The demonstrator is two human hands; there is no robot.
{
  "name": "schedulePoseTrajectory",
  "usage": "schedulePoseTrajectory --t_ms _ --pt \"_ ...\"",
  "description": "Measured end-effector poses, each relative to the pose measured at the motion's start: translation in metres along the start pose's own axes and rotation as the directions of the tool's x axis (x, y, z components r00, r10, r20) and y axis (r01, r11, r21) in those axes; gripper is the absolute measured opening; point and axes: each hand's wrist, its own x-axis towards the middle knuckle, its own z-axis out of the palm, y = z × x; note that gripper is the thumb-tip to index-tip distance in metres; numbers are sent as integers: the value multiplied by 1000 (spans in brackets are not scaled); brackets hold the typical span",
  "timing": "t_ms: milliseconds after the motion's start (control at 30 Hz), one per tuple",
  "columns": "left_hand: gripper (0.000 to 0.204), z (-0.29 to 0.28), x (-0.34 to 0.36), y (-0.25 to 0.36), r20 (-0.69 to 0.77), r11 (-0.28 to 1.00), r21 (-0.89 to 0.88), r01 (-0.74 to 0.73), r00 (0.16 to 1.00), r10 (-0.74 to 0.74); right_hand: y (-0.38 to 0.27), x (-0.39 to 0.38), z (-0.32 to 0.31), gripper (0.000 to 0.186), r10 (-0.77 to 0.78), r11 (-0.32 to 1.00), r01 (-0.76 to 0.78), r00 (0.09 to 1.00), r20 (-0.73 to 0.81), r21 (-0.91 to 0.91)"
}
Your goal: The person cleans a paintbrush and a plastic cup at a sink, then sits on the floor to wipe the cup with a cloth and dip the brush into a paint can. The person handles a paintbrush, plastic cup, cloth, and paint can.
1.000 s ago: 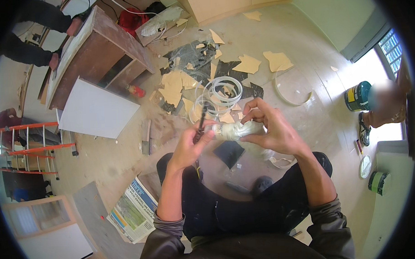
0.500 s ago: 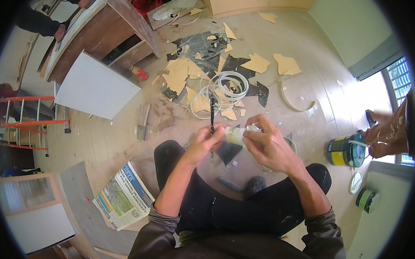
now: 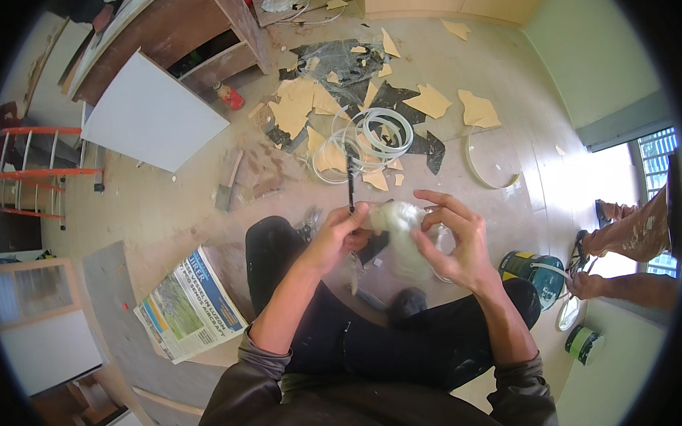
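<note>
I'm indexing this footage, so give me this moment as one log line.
left hand: holds slim black rod | right hand: cupped beside shiny white fibrous bundle, contact unclear | floor: coiled white strip

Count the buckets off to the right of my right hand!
2: the big teal bucket, and the smaller black-and-green bucket lower in the picture. Others may be hidden.
</note>
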Motion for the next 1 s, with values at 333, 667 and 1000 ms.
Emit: schedulePoseTrajectory --t_ms 333,667,1000 --pt "40 -10 -2 -6 -111 993 114 -8 994 21 -1 -11 25 30 216 975 -215 976 16 -59" --pt "35 0 -20 18 -31 778 597 -197 963 268 -30 24 -23 32 24 967 80 916 400 -243" --pt "31 28 -41 24 -94 856 445 -262 937 336 -64 39 -35 30 116 984 -66 944 309 -168"
